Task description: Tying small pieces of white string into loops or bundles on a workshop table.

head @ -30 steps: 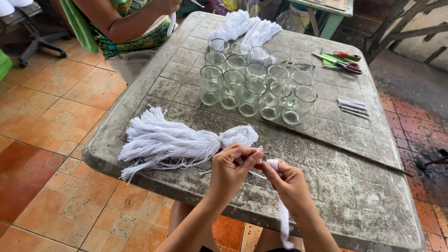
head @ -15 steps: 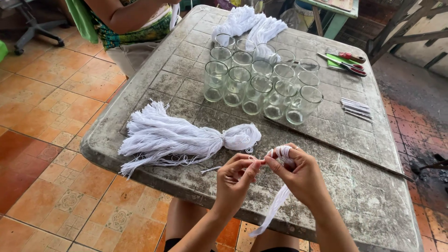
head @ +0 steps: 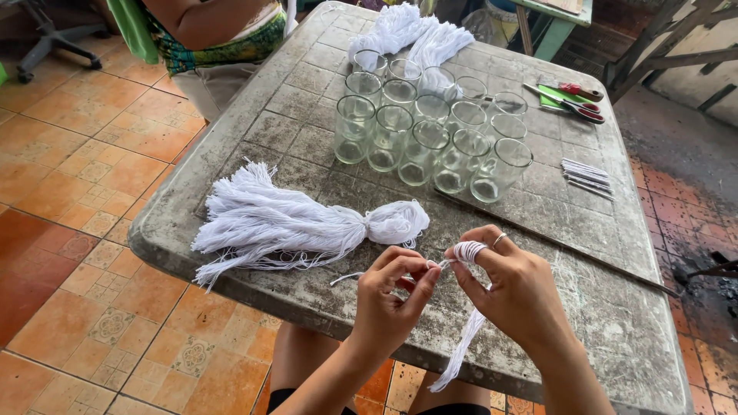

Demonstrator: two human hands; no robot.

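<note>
White string [head: 467, 253] is wound round the right hand [head: 516, 296]'s forefinger, its tail hanging off the table [head: 607, 338]. Left hand [head: 392, 303] pinches the loose end, pulling it taut.

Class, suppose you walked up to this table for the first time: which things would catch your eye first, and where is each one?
Nearest the camera, the left hand and right hand pinch white string wound round a right finger, its tail hanging below the table edge. Just beyond lies a big white thread bundle on the grey table. Further back stands a cluster of empty clear glass cups.
</note>
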